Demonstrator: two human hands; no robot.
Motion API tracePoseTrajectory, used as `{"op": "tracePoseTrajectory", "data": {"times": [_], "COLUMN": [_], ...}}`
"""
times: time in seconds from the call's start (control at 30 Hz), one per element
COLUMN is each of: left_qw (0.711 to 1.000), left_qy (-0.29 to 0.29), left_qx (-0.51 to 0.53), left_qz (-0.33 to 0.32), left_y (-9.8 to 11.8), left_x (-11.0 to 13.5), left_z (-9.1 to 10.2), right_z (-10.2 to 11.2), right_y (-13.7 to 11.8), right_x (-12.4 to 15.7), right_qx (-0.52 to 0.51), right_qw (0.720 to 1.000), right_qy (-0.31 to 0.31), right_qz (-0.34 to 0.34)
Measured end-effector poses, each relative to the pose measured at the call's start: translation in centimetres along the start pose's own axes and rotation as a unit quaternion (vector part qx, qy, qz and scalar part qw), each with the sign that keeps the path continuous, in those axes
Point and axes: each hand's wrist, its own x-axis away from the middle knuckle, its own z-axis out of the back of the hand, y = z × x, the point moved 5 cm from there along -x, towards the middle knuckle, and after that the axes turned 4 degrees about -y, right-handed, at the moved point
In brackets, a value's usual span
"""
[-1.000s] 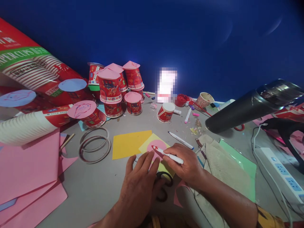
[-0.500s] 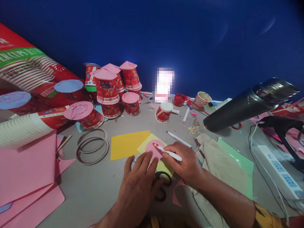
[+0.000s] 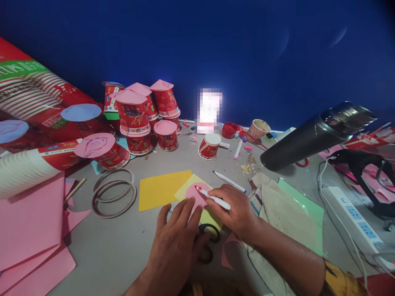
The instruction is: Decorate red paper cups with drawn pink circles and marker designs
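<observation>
My right hand (image 3: pixel 234 207) is closed around a white marker (image 3: pixel 220 202) with a red tip. That tip meets the upper part of a pink paper circle (image 3: pixel 200 200), where small red marks show. Beneath the circle lies a pale yellow sheet (image 3: pixel 186 190), partly over a darker yellow sheet (image 3: pixel 157 193). My left hand (image 3: pixel 177 234) rests flat with its fingers stretched out, the fingertips on the lower left of the papers. Black-handled scissors (image 3: pixel 212 230) lie partly under it, their blades hidden. A second marker (image 3: pixel 230 181) lies beyond my right hand.
Red paper cups with pink paper tops (image 3: pixel 132 117) stand stacked at the back left. One red cup (image 3: pixel 210 146) stands upside down mid-table. Tape rings (image 3: pixel 115 202) and pink sheets (image 3: pixel 29 226) lie left. On the right are a cloth (image 3: pixel 277 209), black flask (image 3: pixel 308 142) and power strip (image 3: pixel 354 220).
The view has swung slightly, so most things sit a little further left. My right hand keeps the marker tip on the pink circle, and my left hand stays flat.
</observation>
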Motion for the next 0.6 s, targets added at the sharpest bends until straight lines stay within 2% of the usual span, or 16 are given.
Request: {"op": "tracePoseTrajectory", "data": {"times": [0.3,0.6], "left_qw": [1.0,1.0], "left_qy": [0.003,0.003], "left_qx": [0.0,0.009], "left_qz": [-0.003,-0.006], "left_y": [-0.1,-0.3], "left_x": [0.0,0.0], "left_z": [-0.1,-0.2], "right_z": [1.3,0.3], "right_y": [-0.9,-1.5], "right_x": [0.6,-0.1], "right_qx": [0.043,0.037], "right_qw": [0.999,0.998], "right_qy": [0.03,0.012], "right_qz": [-0.004,0.039]}}
